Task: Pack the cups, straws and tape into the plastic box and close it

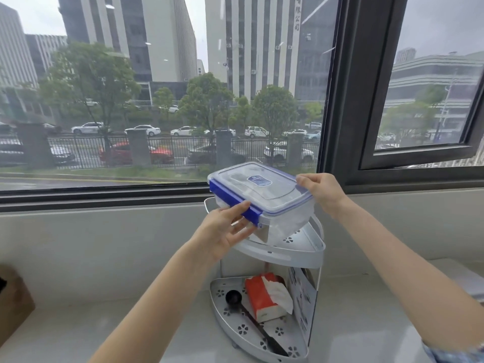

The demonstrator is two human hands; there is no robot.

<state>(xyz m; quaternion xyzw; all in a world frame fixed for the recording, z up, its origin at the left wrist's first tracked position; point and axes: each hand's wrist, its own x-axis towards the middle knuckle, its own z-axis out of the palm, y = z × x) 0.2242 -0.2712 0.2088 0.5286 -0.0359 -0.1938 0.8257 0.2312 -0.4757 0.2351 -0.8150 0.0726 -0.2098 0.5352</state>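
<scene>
A clear plastic box (285, 218) with a clear lid (262, 187) and blue side latches sits tilted over the top tier of a white corner rack (296, 251). The lid is on the box. My left hand (227, 229) grips the box's near left side, fingers under the blue latch. On the far right corner of the box, my right hand (320, 191) holds the lid's edge. What lies inside the box is hard to make out. No cups, straws or tape show in view.
The rack's lower tier (235, 320) holds a red tissue pack (264, 297), a black scoop (235, 298) and a printed card. The rack stands on a pale window ledge. A brown cardboard box (13, 302) sits at the far left. A large window is behind.
</scene>
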